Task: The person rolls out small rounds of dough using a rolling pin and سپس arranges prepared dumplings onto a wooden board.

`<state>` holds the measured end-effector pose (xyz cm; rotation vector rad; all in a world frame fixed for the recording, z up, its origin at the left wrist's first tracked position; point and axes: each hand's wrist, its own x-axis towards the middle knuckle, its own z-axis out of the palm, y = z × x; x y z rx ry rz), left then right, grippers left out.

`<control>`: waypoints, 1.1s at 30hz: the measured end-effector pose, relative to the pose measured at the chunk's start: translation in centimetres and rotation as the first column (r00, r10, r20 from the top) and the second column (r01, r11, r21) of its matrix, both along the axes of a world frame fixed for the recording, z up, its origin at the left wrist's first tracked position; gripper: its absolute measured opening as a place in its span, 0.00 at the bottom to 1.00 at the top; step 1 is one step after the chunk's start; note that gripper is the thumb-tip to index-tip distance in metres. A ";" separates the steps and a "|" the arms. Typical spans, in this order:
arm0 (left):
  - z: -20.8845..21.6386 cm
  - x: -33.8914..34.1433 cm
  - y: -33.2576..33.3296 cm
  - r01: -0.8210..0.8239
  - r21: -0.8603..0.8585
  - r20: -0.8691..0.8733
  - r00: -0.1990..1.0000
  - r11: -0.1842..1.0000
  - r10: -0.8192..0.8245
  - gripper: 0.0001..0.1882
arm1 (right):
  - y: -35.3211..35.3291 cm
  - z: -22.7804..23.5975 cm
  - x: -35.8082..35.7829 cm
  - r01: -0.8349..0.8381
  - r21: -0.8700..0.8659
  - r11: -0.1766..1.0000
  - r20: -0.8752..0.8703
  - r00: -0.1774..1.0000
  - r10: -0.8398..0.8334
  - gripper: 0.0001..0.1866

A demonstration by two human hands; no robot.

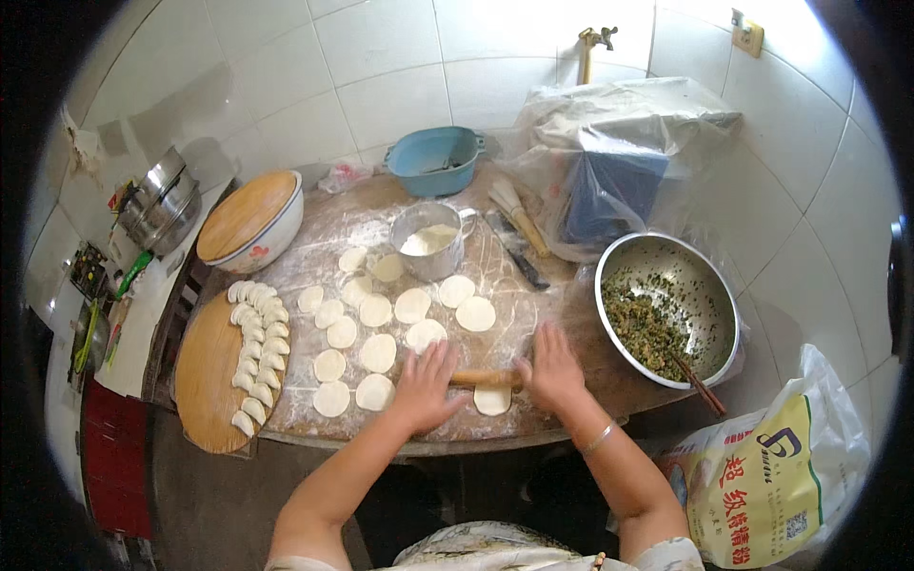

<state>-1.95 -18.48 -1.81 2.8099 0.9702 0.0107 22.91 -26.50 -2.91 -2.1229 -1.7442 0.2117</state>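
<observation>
Both palms rest on the ends of a wooden rolling pin (486, 378), which lies crosswise near the table's front edge. My left hand (426, 388) covers the pin's left end, fingers stretched forward. Over the right end lies my right hand (554, 369), its fingers also straight and flat. Beneath the pin sits a round dough wrapper (492, 401), its lower half showing towards me. Several finished flat dough rounds (378, 353) are spread to the left and beyond my hands, the closest one (426, 333) just past my left fingertips.
A steel bowl of green filling (647, 319) with chopsticks (700, 385) stands right. Left, folded dumplings (249, 366) line a round wooden board (205, 381). Behind are a metal flour cup (447, 262), a knife (519, 257), a brush (519, 219), a blue basin (434, 181) and a lidded bowl (271, 243).
</observation>
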 end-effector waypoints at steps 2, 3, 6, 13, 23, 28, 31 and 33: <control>-0.7 -2.0 -2.2 0.014 -0.040 -0.032 0.999 0.999 -0.015 0.48 | -3.6 2.0 -1.6 -0.167 -0.109 0.980 0.121 0.976 0.180 0.42; -0.7 -3.4 -4.3 0.041 -0.058 -0.047 0.998 0.997 -0.043 0.48 | -6.3 2.0 -2.1 -0.227 -0.134 0.965 0.141 0.959 0.246 0.42; 0.5 -3.6 -6.1 0.034 -0.043 -0.051 0.998 0.998 -0.036 0.49 | -6.9 2.1 -1.4 -0.223 -0.145 0.964 0.112 0.964 0.240 0.44; 1.5 -1.3 -1.3 0.077 0.004 -0.106 0.991 0.997 -0.076 0.51 | -3.7 2.9 -1.6 -0.099 -0.114 0.989 0.118 0.987 0.112 0.42; 0.5 -0.3 -0.2 0.033 0.017 0.012 0.999 0.999 -0.033 0.49 | -1.2 1.3 -0.8 0.059 -0.044 0.997 -0.061 0.996 -0.062 0.43; 0.0 -6.0 -6.4 0.074 0.045 -0.079 0.994 0.996 -0.070 0.49 | -10.9 3.1 -3.8 -0.307 -0.082 0.948 0.121 0.941 0.315 0.40; -0.5 -6.7 -7.8 0.026 0.016 -0.029 0.999 1.000 -0.026 0.48 | -11.4 2.5 -3.0 -0.262 -0.048 0.964 0.141 0.954 0.266 0.36; -1.1 -6.5 -8.4 0.003 0.008 0.025 1.000 1.000 -0.003 0.49 | -11.0 3.0 -2.8 -0.207 0.000 0.978 0.164 0.965 0.204 0.31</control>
